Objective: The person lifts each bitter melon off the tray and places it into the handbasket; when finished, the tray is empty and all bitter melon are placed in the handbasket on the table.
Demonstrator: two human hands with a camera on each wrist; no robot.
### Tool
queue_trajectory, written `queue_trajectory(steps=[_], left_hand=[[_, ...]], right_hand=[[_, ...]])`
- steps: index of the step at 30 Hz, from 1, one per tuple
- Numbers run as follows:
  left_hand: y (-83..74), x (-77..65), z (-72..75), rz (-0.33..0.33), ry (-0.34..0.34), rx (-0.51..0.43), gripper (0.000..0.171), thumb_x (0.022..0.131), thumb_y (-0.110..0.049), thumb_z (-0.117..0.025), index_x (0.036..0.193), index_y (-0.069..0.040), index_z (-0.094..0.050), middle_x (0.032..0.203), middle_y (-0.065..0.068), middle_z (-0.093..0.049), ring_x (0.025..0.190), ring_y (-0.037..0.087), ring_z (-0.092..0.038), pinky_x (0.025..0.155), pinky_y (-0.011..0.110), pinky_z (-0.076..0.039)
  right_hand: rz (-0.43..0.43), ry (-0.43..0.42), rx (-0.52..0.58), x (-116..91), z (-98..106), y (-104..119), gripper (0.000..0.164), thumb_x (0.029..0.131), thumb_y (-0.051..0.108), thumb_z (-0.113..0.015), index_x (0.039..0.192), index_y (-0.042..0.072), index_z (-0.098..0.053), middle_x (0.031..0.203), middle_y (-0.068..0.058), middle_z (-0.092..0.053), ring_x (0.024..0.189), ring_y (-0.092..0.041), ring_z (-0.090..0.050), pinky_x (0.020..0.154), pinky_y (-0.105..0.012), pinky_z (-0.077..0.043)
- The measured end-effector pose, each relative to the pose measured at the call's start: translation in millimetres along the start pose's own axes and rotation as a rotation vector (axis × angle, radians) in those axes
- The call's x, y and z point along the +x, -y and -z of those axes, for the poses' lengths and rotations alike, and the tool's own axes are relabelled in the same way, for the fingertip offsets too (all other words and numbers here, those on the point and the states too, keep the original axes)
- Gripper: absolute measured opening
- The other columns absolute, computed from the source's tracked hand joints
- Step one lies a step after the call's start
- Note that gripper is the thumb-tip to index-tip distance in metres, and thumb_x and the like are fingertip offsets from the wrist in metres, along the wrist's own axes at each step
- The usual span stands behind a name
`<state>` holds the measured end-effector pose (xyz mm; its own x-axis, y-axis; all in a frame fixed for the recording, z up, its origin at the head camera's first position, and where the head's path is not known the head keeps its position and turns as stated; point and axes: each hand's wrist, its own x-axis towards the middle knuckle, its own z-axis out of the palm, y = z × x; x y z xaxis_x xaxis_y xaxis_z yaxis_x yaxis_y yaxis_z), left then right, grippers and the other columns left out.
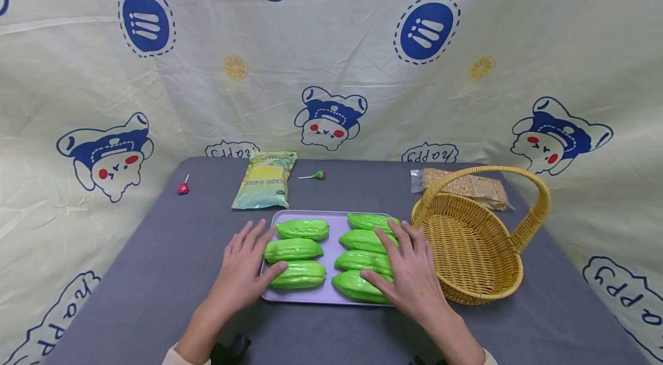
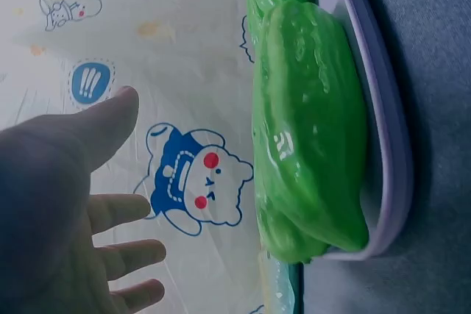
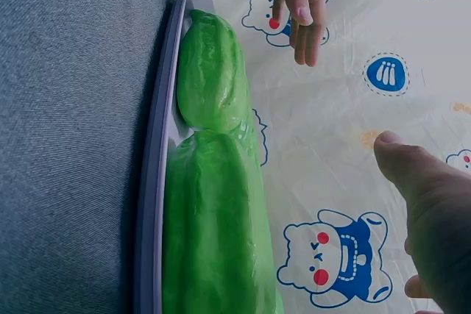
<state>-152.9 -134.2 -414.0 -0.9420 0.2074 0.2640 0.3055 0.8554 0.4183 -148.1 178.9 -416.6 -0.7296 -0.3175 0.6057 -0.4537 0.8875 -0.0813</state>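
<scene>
Several green bitter melons lie in two columns on a lilac tray (image 1: 331, 295), three on the left and a longer column on the right. My left hand (image 1: 247, 266) hovers over the tray's left edge, fingers spread, near the front left bitter melon (image 1: 299, 275). Over the right column is my right hand (image 1: 411, 273), fingers also spread, its thumb above the front right bitter melon (image 1: 357, 285). In the left wrist view, a gap shows between the left hand (image 2: 81, 182) and a bitter melon (image 2: 309, 123). The right wrist view shows the right thumb (image 3: 419, 170) apart from the bitter melons (image 3: 213, 226).
A wicker basket (image 1: 468, 244) with a tall handle stands right of the tray. Behind it lies a clear bag of tan grains (image 1: 468, 187). A green-yellow packet (image 1: 266, 181), a green lollipop (image 1: 317, 175) and a red lollipop (image 1: 183, 186) lie toward the back.
</scene>
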Motion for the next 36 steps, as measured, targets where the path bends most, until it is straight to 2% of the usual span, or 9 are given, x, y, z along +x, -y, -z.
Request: queue_trajectory(steps=[5, 11, 17, 23, 26, 31, 36], left_hand=[[8.5, -4.3, -0.2, -0.034, -0.061, -0.058, 0.065, 0.084, -0.038, -0.067, 0.140, -0.012, -0.045, 0.147, 0.017, -0.039, 0.138, 0.039, -0.026, 0.102, 0.064, -0.023], [17.6, -7.3, -0.3, -0.035, -0.052, -0.124, 0.060, 0.083, -0.033, -0.069, 0.135, -0.010, -0.050, 0.144, 0.016, -0.044, 0.136, 0.039, -0.030, 0.099, 0.063, -0.025], [26.2, -9.3, -2.7, -0.038, -0.068, -0.171, 0.053, 0.083, -0.026, -0.070, 0.130, -0.008, -0.054, 0.139, 0.016, -0.050, 0.131, 0.041, -0.035, 0.096, 0.062, -0.027], [35.6, -12.4, -2.7, 0.006, -0.003, -0.225, 0.052, 0.083, -0.024, -0.071, 0.131, -0.010, -0.055, 0.138, 0.014, -0.051, 0.131, 0.039, -0.034, 0.097, 0.061, -0.025], [41.4, -15.2, -3.1, 0.000, 0.015, -0.242, 0.051, 0.081, -0.023, -0.072, 0.128, -0.009, -0.057, 0.137, 0.013, -0.053, 0.130, 0.039, -0.036, 0.096, 0.061, -0.025], [50.7, -21.3, -5.0, -0.028, 0.043, -0.250, 0.051, 0.080, -0.023, -0.074, 0.126, -0.009, -0.059, 0.133, 0.011, -0.056, 0.122, 0.035, -0.045, 0.095, 0.057, -0.034], [56.6, -26.1, -7.5, -0.053, 0.050, -0.258, 0.052, 0.077, -0.022, -0.076, 0.126, -0.012, -0.059, 0.128, 0.006, -0.060, 0.113, 0.024, -0.050, 0.091, 0.044, -0.041]], right_hand=[[0.035, -0.046, 0.034, -2.8, -1.6, -2.2, 0.078, 0.085, 0.072, -0.039, 0.132, 0.010, -0.052, 0.134, -0.018, -0.049, 0.122, -0.038, -0.041, 0.092, -0.055, -0.032], [0.035, -0.030, 0.058, -7.1, -1.7, -4.5, 0.074, 0.081, 0.065, -0.055, 0.130, 0.010, -0.053, 0.129, -0.016, -0.052, 0.114, -0.034, -0.043, 0.091, -0.051, -0.032], [0.034, -0.015, 0.069, -12.4, -1.8, -6.2, 0.072, 0.078, 0.060, -0.062, 0.129, 0.010, -0.054, 0.124, -0.015, -0.055, 0.108, -0.030, -0.046, 0.090, -0.047, -0.035], [0.026, 0.000, 0.087, -18.2, -2.4, -7.2, 0.070, 0.077, 0.054, -0.066, 0.128, 0.008, -0.054, 0.121, -0.015, -0.056, 0.105, -0.028, -0.049, 0.089, -0.045, -0.036], [0.018, 0.009, 0.108, -20.9, -2.5, -7.5, 0.070, 0.075, 0.052, -0.069, 0.128, 0.008, -0.054, 0.120, -0.014, -0.057, 0.104, -0.026, -0.049, 0.090, -0.044, -0.035], [0.017, 0.002, 0.137, -25.3, -3.3, -8.9, 0.073, 0.071, 0.048, -0.074, 0.128, 0.007, -0.055, 0.120, -0.011, -0.057, 0.104, -0.022, -0.049, 0.089, -0.040, -0.037], [0.025, -0.006, 0.166, -29.6, -4.2, -11.2, 0.072, 0.069, 0.044, -0.077, 0.127, 0.007, -0.055, 0.119, -0.007, -0.057, 0.104, -0.018, -0.048, 0.085, -0.038, -0.039]])
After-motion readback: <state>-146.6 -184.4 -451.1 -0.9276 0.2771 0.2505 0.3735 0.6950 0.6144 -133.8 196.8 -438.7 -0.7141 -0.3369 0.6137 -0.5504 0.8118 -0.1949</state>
